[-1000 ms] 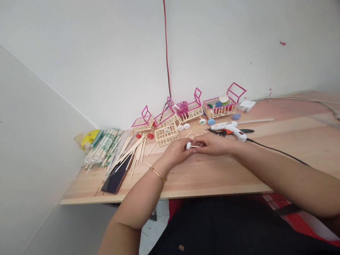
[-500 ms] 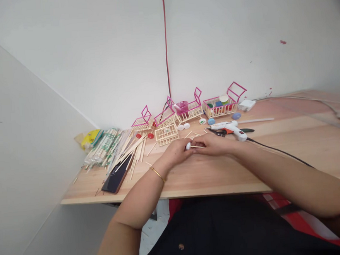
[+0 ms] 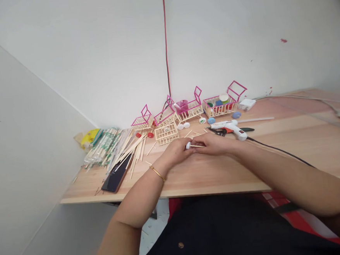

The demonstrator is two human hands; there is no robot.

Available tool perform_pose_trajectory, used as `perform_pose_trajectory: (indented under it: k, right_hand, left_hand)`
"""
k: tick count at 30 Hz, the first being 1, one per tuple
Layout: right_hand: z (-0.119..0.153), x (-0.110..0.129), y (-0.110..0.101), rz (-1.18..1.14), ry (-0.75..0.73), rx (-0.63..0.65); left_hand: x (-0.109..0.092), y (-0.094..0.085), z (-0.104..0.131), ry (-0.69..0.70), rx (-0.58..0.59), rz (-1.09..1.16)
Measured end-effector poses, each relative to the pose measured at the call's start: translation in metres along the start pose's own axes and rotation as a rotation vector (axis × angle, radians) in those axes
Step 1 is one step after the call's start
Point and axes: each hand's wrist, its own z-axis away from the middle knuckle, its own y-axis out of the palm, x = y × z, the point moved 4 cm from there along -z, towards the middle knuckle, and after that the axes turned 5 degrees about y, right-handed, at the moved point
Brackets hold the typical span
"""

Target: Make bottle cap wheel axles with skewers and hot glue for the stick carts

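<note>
No readable text: green print on stick packaging (image 3: 103, 144) (too small).

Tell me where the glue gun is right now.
In the head view, the glue gun lies on the table, right of the hands, just below the blue caps.

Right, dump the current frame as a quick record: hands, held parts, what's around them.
left_hand: pinching white cap
right_hand: gripping short stick
left_hand_at: left hand, on white cap
right_hand_at: right hand, on short stick
stick_vs_cap: close together; contact unclear
behind_hands: plain stick basket
right_side: glue gun, lying down
left_side: phone, partly under loose sticks
</note>
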Motion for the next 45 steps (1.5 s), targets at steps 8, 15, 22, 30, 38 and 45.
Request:
perform_pose_trajectory:
  k: [8, 15, 22, 30, 38, 45]
  right_hand:
    - [-0.0003, -0.0001, 0.0000, 0.012, -0.008, -0.011]
    - [0.0006, 0.0002, -0.0003, 0.007, -0.004, -0.003]
    - [0.0000, -0.0034, 0.0015, 0.024, -0.005, -0.009]
    - [-0.0001, -0.0025, 0.0015, 0.013, -0.008, -0.004]
    - [0.0001, 0.0000, 0.0008, 0.045, 0.006, -0.003]
    - [-0.0003, -0.0013, 0.0016, 0.038, 0.008, -0.009]
  left_hand:
    - [-0.0006, -0.0003, -0.0010, 0.006, 0.006, -0.003]
    - [-0.0009, -0.0005, -0.0006, -0.001, 0.005, -0.002]
    - [-0.0011, -0.0009, -0.0010, -0.009, 0.007, -0.004]
    - [-0.0006, -0.0001, -0.0011, 0.006, 0.005, -0.011]
    - [0.0005, 0.0001, -0.0011, 0.019, -0.002, 0.009]
    - [-0.0007, -0.0010, -0.0009, 0.001, -0.001, -0.002]
